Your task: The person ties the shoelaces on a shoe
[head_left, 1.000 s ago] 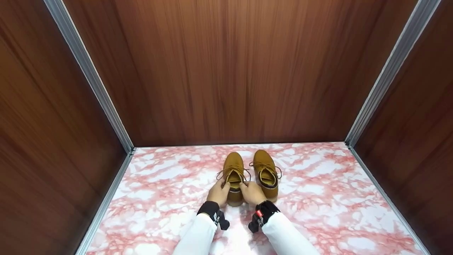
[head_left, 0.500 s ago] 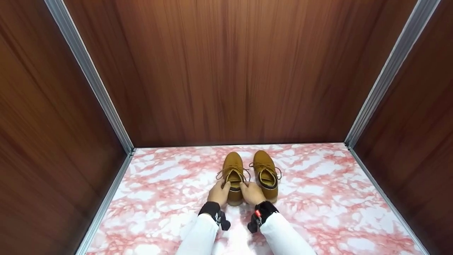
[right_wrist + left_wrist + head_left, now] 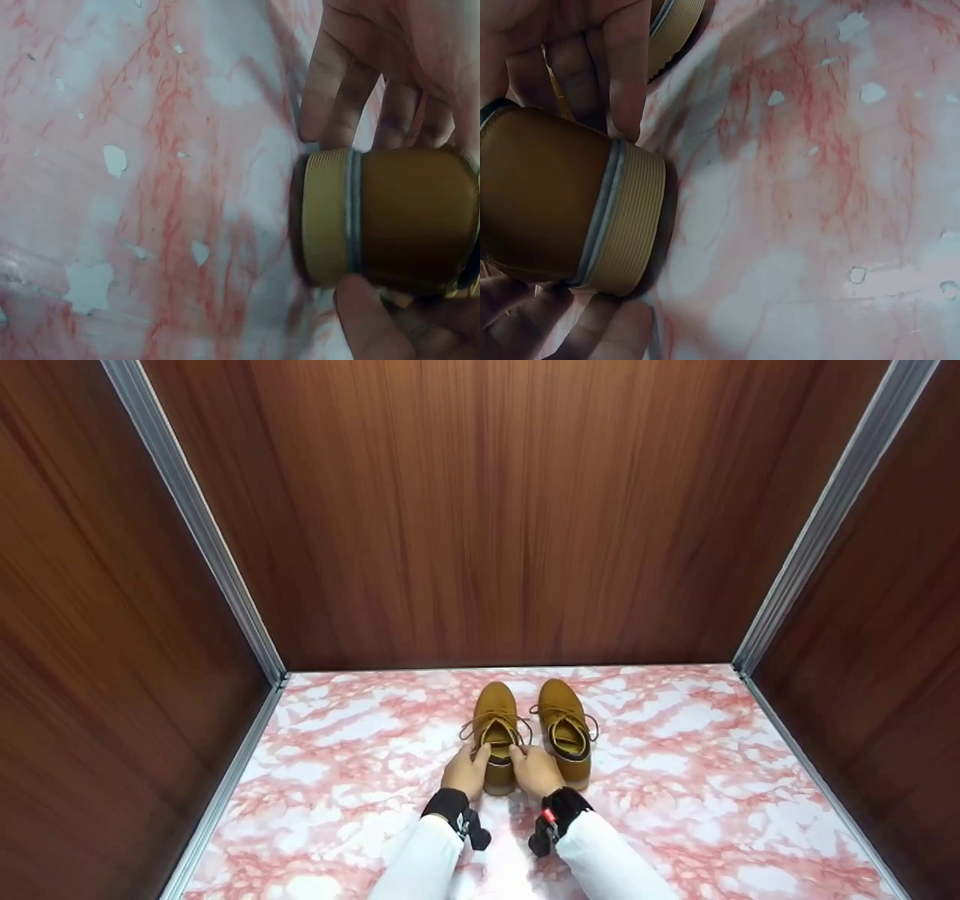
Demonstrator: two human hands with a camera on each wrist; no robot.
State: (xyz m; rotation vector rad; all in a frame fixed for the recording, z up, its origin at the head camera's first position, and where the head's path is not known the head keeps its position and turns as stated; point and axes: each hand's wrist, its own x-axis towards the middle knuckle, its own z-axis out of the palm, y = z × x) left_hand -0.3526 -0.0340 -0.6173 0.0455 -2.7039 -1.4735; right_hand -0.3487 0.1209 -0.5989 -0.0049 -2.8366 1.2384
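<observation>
Two tan lace-up shoes stand side by side on the floor, toes pointing away from me. My left hand (image 3: pixel 465 772) grips the left side of the left shoe (image 3: pixel 495 697), its thumb at the collar. On that shoe's other side my right hand (image 3: pixel 537 772) holds the collar, thumb at the rim, between the two shoes. Both wrist views show the shoe's heel (image 3: pixel 544 187) with its ribbed light sole, fingers on either side. The right shoe (image 3: pixel 555 696) stands close by, slightly angled. Laces on both shoes are tied in bows.
The floor (image 3: pixel 360 780) has a red and white marbled covering. A brown wood-grain panel (image 3: pixel 480 510) rises behind the shoes, with side panels left (image 3: pixel 112 622) and right (image 3: pixel 885 622). Grey metal strips (image 3: pixel 202 525) run along the corners.
</observation>
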